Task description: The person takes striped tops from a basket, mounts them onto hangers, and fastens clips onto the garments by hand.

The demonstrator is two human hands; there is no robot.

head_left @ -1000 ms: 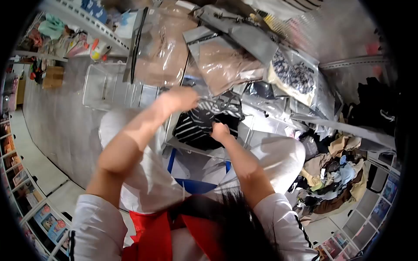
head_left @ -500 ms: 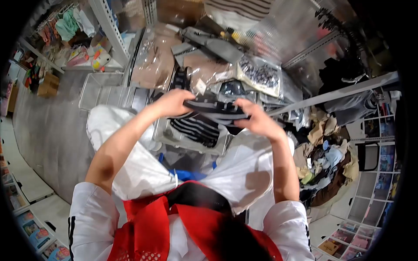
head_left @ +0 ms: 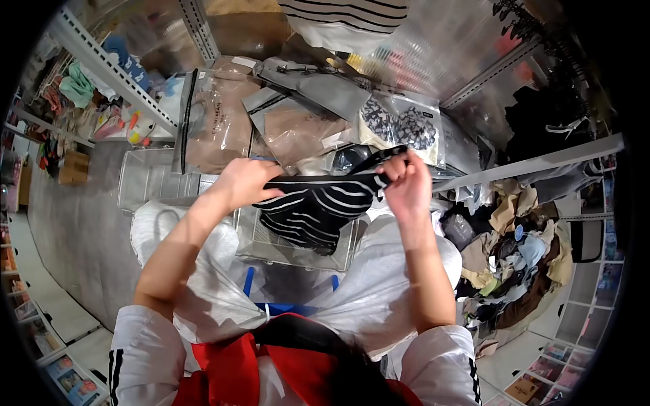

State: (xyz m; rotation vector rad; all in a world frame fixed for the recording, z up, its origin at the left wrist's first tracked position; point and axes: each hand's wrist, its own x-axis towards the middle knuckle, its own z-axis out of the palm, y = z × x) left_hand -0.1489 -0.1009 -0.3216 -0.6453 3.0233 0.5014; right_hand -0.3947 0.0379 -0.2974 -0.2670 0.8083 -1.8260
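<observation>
A black garment with white stripes (head_left: 315,208) is stretched between my two hands, its lower part hanging over a clear basket (head_left: 274,254) between my knees. My left hand (head_left: 245,184) pinches its left top corner. Fingers of my right hand (head_left: 409,183) are closed around the right top end, where a narrow black strip sticks up past them. The kind of garment is hard to make out. Just beyond my hands lie clothes in clear plastic bags, among them a beige one (head_left: 223,122) and a dark floral one (head_left: 403,125).
A second clear basket (head_left: 149,183) stands at the left on the grey floor (head_left: 74,230). Metal shelf posts (head_left: 112,64) rise at the back left. To the right, a metal rail (head_left: 535,162) crosses above a heap of loose clothes (head_left: 521,254). A striped top (head_left: 345,20) hangs at the back.
The striped garment has opened out from a bunched bundle and now hangs wider. My right hand has turned upward and closed on its end; my left hand has shifted slightly left and down.
</observation>
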